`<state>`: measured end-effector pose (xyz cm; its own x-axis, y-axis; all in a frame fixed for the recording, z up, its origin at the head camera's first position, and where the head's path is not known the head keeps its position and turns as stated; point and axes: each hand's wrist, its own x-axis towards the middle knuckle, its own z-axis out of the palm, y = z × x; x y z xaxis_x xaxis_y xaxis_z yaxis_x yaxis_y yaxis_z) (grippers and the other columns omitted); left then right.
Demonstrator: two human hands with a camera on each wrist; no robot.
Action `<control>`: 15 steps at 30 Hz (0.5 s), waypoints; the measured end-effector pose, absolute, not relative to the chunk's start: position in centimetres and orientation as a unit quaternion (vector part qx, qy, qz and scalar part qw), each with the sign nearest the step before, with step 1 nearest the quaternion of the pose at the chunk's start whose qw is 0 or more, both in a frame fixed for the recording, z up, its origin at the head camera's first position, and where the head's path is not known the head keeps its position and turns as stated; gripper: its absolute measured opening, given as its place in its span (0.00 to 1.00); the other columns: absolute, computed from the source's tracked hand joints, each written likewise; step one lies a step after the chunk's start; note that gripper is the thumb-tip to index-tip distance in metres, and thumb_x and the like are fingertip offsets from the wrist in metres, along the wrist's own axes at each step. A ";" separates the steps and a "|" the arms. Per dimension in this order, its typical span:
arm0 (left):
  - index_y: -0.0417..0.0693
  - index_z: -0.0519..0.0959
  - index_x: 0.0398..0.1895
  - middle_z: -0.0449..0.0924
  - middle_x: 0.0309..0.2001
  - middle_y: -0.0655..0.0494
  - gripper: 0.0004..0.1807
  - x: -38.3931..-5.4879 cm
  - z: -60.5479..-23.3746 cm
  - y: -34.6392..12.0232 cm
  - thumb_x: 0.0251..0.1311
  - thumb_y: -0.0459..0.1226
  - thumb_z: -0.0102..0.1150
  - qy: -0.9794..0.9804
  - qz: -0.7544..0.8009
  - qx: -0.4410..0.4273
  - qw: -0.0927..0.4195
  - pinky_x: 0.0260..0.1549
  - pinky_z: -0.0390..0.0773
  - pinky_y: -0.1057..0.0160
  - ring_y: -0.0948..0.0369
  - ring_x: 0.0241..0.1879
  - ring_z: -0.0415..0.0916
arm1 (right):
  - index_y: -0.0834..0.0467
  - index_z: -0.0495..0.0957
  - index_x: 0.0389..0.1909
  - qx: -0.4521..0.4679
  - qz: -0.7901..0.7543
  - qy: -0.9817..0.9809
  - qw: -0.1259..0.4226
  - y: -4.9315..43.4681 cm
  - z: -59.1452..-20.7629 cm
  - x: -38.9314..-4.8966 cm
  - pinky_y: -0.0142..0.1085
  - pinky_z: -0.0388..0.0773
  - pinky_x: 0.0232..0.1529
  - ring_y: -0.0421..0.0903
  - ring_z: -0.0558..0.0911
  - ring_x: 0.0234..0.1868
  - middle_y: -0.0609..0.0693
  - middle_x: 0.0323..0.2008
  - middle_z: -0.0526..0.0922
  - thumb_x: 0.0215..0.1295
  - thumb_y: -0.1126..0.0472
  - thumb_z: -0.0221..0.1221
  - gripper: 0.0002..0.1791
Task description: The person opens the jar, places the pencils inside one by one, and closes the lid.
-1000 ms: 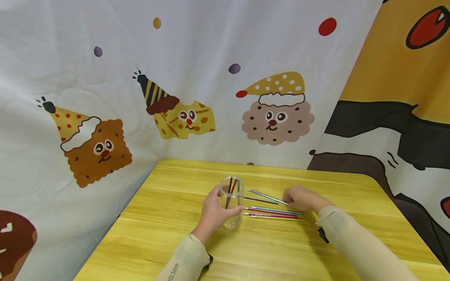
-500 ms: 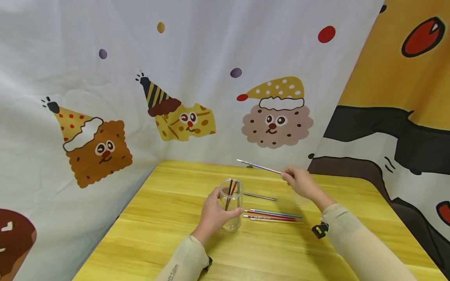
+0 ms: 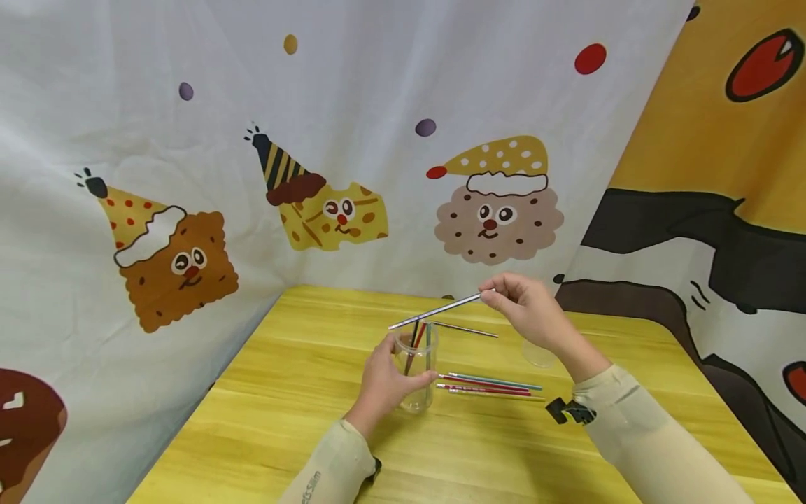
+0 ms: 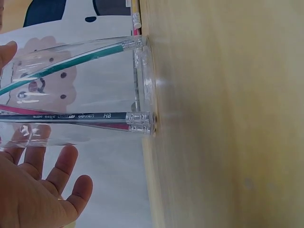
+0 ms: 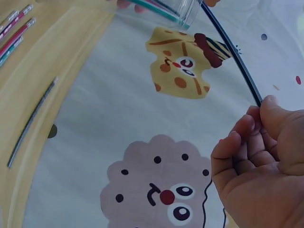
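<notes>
My left hand [image 3: 384, 383] grips a clear jar [image 3: 415, 400] that stands upright on the table, thumb across its near side. Several pencils lean inside; the left wrist view shows a teal pencil [image 4: 78, 62] and a dark pencil [image 4: 90, 117] marked HB, eraser ends down. Above the jar, my right hand [image 3: 527, 311] pinches one end of a dark, silvery pencil [image 3: 437, 310] between thumb and fingers. That pencil slants down to the left, its eraser end over the jar's rim in the head view.
On the wooden table [image 3: 302, 420], a group of red, teal and yellow pencils [image 3: 491, 385] lies right of the jar. One dark pencil [image 3: 469, 330] rests farther back. A clear round disc [image 3: 539, 355] lies near the right forearm. A printed cloth [image 3: 352, 84] hangs behind.
My right hand has lifted the silvery pencil off the table and brought it left, tilting its eraser end down over the jar. The left hand stays on the jar.
</notes>
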<state>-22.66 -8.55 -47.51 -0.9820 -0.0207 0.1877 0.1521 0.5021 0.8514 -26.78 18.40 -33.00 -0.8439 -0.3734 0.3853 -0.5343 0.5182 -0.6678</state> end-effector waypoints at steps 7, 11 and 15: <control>0.53 0.76 0.63 0.81 0.55 0.53 0.43 -22.6 -47.5 -8.6 0.45 0.56 0.87 -0.860 -0.502 -0.038 0.085 0.49 0.81 0.49 0.55 0.52 0.77 | 0.55 0.86 0.49 0.240 0.420 -0.865 0.129 18.2 -31.9 -26.1 0.35 0.68 0.31 0.42 0.68 0.25 0.45 0.26 0.77 0.80 0.56 0.60 0.09; 0.54 0.75 0.65 0.81 0.56 0.55 0.45 -22.6 -47.5 -8.6 0.46 0.56 0.87 -0.859 -0.504 -0.036 0.083 0.50 0.81 0.49 0.55 0.53 0.78 | 0.54 0.86 0.49 0.218 0.427 -0.863 0.158 18.4 -31.4 -25.9 0.34 0.71 0.35 0.41 0.72 0.31 0.44 0.33 0.82 0.80 0.53 0.60 0.11; 0.55 0.75 0.67 0.81 0.56 0.56 0.46 -22.6 -47.5 -8.6 0.46 0.55 0.87 -0.858 -0.506 -0.035 0.082 0.51 0.82 0.49 0.55 0.54 0.78 | 0.55 0.86 0.50 0.214 0.433 -0.857 0.182 17.9 -31.5 -26.0 0.32 0.71 0.35 0.40 0.73 0.34 0.44 0.39 0.86 0.81 0.55 0.60 0.10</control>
<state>-22.65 -8.56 -47.54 -0.9841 -0.0234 0.1762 0.1429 0.4855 0.8625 -26.01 17.95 -31.45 -0.8424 -0.2085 0.4969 -0.5237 0.5344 -0.6634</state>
